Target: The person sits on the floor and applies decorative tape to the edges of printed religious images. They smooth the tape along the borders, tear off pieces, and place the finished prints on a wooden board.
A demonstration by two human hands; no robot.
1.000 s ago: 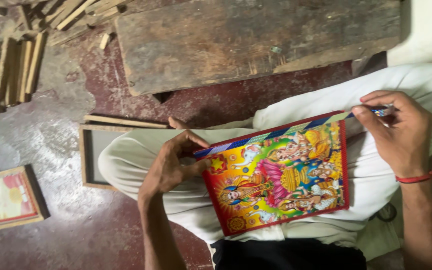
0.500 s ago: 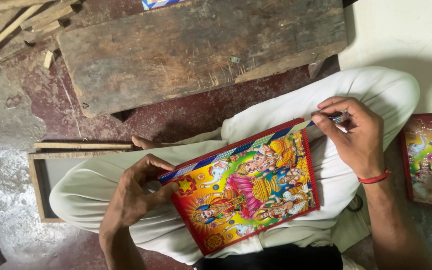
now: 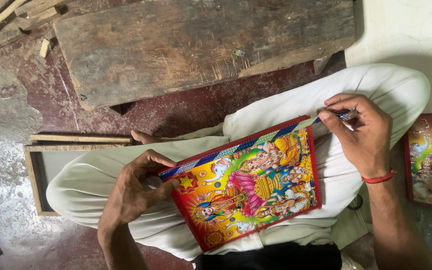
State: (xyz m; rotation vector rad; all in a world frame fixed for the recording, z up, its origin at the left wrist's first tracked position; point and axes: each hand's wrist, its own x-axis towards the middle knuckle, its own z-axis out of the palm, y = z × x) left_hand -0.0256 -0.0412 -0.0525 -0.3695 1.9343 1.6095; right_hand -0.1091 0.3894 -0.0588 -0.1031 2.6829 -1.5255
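Floor (image 3: 186,107) was worn dark-red concrete, grey and patchy at 9 o'clock. A big weathered wooden plank (image 3: 201,45) lay across 12 o'clock, scratched and stained. Loose wood strips (image 3: 6,17) were piled at 11 o'clock. A pale cream surface (image 3: 406,35) sat at 1–2 o'clock. Light was soft, even, with faint shadows.

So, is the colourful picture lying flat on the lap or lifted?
Flat, slightly tilted: the colourful picture rests across the lap, the left hand steadying one corner and the right hand pinching the top edge.

Left hand (image 3: 136,190) curled gripping; right hand (image 3: 363,132) pinching, fingertips together.
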